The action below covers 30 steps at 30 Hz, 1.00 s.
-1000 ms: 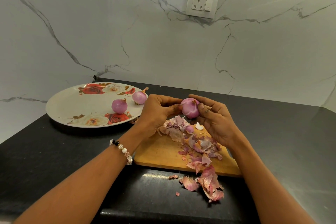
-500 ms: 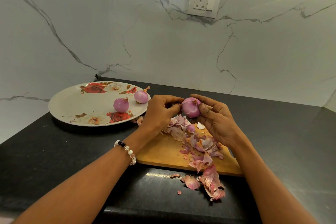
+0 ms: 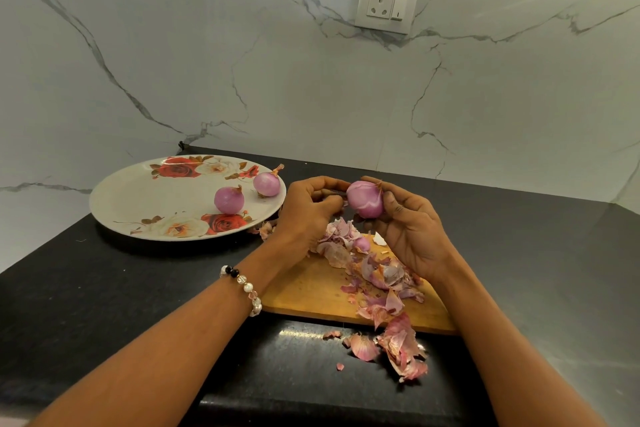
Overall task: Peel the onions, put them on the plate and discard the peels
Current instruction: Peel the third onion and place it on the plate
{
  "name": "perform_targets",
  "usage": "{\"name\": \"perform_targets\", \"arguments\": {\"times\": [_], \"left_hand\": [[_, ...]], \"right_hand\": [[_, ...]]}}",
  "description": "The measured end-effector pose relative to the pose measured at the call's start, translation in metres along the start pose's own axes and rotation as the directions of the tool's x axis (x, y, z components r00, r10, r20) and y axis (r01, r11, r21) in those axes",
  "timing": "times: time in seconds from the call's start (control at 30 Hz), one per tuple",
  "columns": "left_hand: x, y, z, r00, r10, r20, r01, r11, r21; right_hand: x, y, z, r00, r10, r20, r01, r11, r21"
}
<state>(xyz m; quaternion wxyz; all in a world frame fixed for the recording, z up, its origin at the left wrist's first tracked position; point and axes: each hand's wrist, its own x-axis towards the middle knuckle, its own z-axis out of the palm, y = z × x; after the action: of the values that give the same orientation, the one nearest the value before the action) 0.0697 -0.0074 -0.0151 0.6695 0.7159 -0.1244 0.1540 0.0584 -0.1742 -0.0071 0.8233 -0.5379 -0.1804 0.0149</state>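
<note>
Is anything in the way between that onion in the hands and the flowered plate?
Only the left hand itself, which sits between the held onion and the plate. Two peeled onions lie on the plate's right side; much of it is bare.

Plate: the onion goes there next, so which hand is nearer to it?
Left. The left hand is beside the plate rim; the right hand is farther right.

Head view, downward (1 camera).

Wooden cutting board [image 3: 311,291] on black counter [image 3: 86,305]; wall socket [image 3: 387,3] above.
</note>
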Motion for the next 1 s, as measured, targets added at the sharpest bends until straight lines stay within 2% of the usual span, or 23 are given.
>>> {"name": "perform_targets", "arguments": {"times": [0.13, 0.3, 0.37, 0.63, 0.77, 1.0], "left_hand": [[0.000, 0.001, 0.000, 0.997, 0.006, 0.082, 0.000, 0.997, -0.080], [-0.002, -0.001, 0.005, 0.991, 0.035, 0.128, -0.061, 0.977, 0.204], [-0.002, -0.002, 0.006, 0.992, 0.050, 0.118, -0.079, 0.965, 0.251], [0.002, 0.001, 0.000, 0.982, 0.186, 0.030, -0.188, 0.965, 0.184], [0.000, 0.003, -0.001, 0.982, 0.178, 0.067, -0.186, 0.971, 0.147], [-0.003, 0.002, -0.002, 0.953, 0.270, 0.136, -0.300, 0.899, 0.319]], "right_hand": [[0.001, -0.005, -0.002, 0.996, -0.003, -0.090, 0.012, 0.995, 0.099], [0.002, -0.011, -0.009, 0.989, -0.022, -0.144, 0.045, 0.986, 0.161], [0.001, -0.012, -0.009, 0.990, -0.018, -0.142, 0.040, 0.987, 0.153], [0.000, -0.009, -0.007, 1.000, -0.003, -0.030, 0.003, 1.000, 0.021], [0.000, -0.006, -0.007, 1.000, 0.008, -0.007, -0.008, 0.997, -0.071], [0.001, -0.004, -0.014, 0.998, -0.017, 0.054, 0.033, 0.945, -0.325]]}}
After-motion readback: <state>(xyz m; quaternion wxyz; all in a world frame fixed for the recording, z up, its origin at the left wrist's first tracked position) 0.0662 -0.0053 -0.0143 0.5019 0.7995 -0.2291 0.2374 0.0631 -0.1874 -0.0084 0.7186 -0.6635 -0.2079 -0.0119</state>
